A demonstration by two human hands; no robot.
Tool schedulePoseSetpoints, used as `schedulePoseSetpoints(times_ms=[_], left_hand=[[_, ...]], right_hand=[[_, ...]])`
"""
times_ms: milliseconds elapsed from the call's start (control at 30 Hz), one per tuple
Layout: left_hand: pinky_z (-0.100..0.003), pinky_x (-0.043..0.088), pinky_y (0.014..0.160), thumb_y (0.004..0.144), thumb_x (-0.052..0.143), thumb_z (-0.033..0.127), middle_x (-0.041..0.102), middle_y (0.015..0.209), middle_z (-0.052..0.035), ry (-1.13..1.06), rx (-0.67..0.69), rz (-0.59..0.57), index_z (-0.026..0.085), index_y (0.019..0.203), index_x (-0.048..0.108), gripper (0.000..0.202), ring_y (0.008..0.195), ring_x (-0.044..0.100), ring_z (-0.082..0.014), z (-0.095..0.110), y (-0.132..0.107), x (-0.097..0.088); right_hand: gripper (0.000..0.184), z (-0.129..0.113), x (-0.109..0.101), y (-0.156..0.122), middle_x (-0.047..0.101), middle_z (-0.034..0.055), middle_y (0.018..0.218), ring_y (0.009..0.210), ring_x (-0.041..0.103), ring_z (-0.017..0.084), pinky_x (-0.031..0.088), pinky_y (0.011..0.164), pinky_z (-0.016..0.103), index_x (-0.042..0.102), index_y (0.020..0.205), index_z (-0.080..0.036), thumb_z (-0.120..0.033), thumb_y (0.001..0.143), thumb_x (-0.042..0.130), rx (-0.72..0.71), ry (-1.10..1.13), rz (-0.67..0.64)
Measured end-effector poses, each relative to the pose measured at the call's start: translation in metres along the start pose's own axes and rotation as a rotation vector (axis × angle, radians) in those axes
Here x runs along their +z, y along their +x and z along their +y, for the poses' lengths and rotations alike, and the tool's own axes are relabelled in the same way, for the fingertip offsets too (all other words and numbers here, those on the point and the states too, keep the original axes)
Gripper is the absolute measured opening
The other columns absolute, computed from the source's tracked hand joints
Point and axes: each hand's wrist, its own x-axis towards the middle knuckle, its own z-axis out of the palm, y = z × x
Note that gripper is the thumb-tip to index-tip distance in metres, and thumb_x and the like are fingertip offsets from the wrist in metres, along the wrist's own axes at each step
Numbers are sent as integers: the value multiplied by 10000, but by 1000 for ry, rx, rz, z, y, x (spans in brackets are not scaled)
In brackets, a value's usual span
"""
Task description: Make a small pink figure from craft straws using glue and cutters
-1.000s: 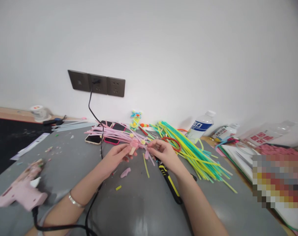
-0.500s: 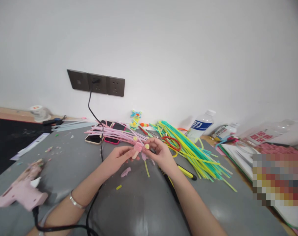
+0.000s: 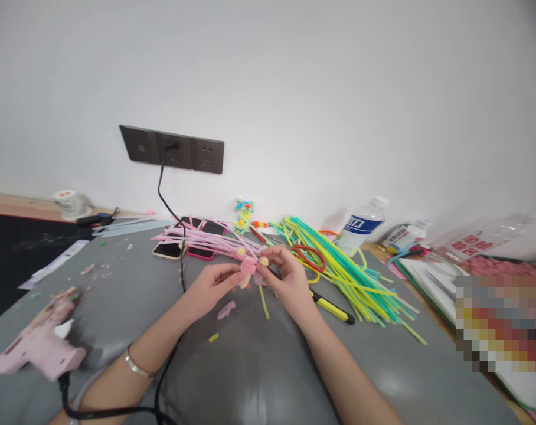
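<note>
Above the grey table (image 3: 259, 366) my left hand (image 3: 212, 284) pinches a small pink straw craft piece (image 3: 247, 268) with yellow tips. My right hand (image 3: 286, 277) meets it from the right, fingers closed on the same piece near a yellow bead. Just behind the hands lies a bundle of pink straws (image 3: 201, 239). A loose pink scrap (image 3: 226, 310) and a yellow-green straw offcut (image 3: 263, 301) lie on the table under the hands.
A pink glue gun (image 3: 40, 345) lies at the front left, its black cord (image 3: 162, 366) running to the wall socket (image 3: 173, 150). Green and yellow straws (image 3: 352, 271), a yellow-black utility knife (image 3: 332, 307), phones (image 3: 192, 242), water bottles (image 3: 360, 224) and papers (image 3: 431, 277) crowd the right.
My right hand has moved left and closed in on the pink piece beside my left hand. The yellow-black knife it covered now lies exposed to its right.
</note>
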Motion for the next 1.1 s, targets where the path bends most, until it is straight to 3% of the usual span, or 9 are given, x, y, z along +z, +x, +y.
schedulePoseSetpoints(times_ms=[367, 533, 667, 867, 1100], left_hand=[[-235, 414, 653, 893, 555, 411, 655, 773, -26, -24, -4, 0, 148, 783, 679, 311, 701, 538, -149, 1, 0, 1], [-233, 407, 614, 868, 596, 405, 663, 800, -23, -74, -3, 25, 164, 907, 698, 264, 652, 515, -133, 1, 0, 1], [-237, 386, 595, 855, 602, 447, 661, 797, -34, -123, -23, 80, 155, 915, 689, 311, 629, 490, -124, -3, 1, 0], [-219, 364, 542, 759, 697, 512, 655, 768, -19, -363, -129, 263, 169, 937, 582, 404, 578, 464, -99, -5, 4, -2], [-216, 369, 531, 752, 719, 480, 645, 755, -8, -495, -143, 256, 179, 949, 532, 406, 574, 472, -92, -4, 4, 0]], right_hand=[[284, -1, -3, 1, 633, -1, 810, 703, 581, 145, 438, 634, 263, 554, 979, -227, -358, 797, 728, 103, 83, -54], [300, -4, -3, 1, 630, 0, 796, 678, 575, 145, 439, 611, 266, 556, 980, -224, -372, 786, 731, 116, 77, -63], [275, -6, -5, 2, 636, 9, 787, 688, 591, 158, 455, 633, 283, 569, 1022, -213, -342, 809, 685, 132, 7, -105], [210, -2, -10, 2, 623, 1, 717, 661, 573, 154, 447, 672, 294, 649, 1006, -175, -239, 817, 584, 186, -242, -252], [215, 8, -4, -7, 674, -14, 694, 658, 597, 163, 434, 667, 286, 668, 997, -207, -241, 785, 684, 148, -353, -289]])
